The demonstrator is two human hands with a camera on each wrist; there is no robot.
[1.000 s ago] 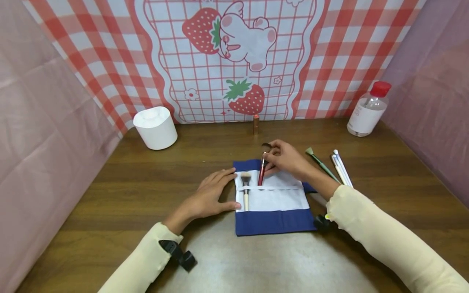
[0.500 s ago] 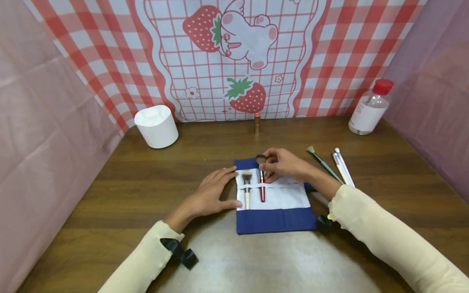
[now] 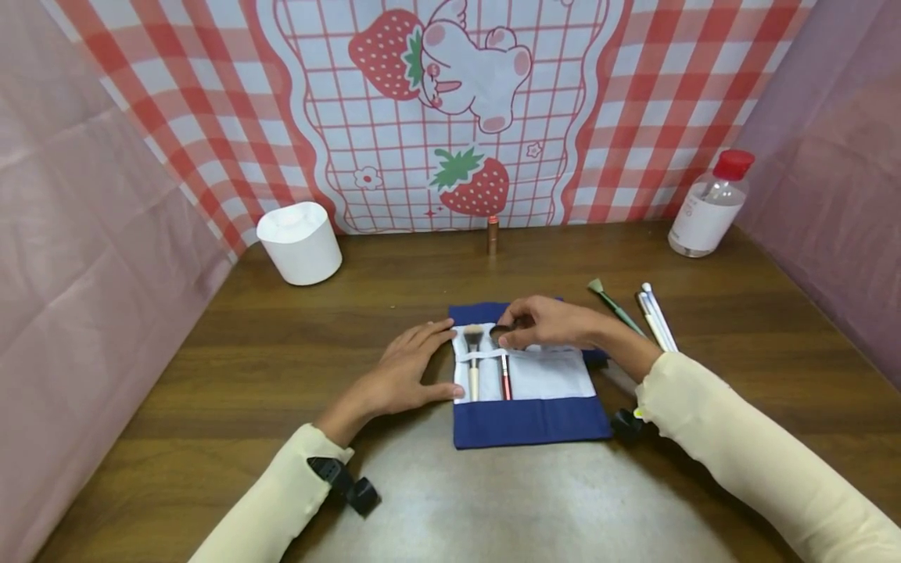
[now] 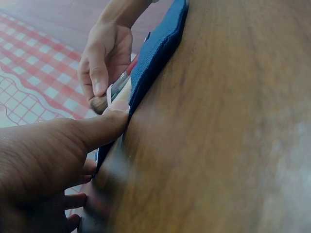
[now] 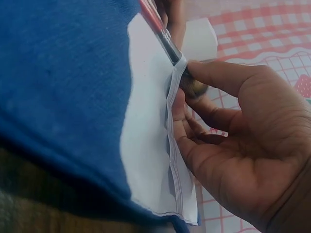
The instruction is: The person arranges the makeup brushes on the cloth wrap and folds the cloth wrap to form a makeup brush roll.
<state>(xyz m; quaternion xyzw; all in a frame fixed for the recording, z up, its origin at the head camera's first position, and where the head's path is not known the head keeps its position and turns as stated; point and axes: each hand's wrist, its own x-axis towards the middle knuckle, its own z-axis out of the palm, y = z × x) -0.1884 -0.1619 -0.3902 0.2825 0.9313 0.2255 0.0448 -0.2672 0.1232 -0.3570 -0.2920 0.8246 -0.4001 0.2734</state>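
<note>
A blue and white fabric brush roll (image 3: 531, 423) lies unfolded on the table, with a white elastic band across its white inside. My right hand (image 3: 556, 320) pinches a red-handled makeup brush (image 3: 506, 381) near its dark bristle head. The handle of that brush (image 5: 154, 22) runs under the band, as the right wrist view shows. To its left a cream-handled makeup brush (image 3: 474, 381) sits under the same band, bristles up. My left hand (image 3: 401, 375) rests at the roll's left edge, fingers extended and thumb on the cloth (image 4: 138, 82).
Right of the roll lie a green brush (image 3: 616, 307) and some white-handled brushes (image 3: 658, 317). A white container (image 3: 301, 246) stands back left, a copper lipstick tube (image 3: 492, 236) back centre, and a red-capped bottle (image 3: 709, 207) back right. A checked cloth hangs behind.
My right hand has moved toward me with the red-handled brush, whose handle has slid down under the elastic band to the blue lower flap. The left hand has stayed in place.
</note>
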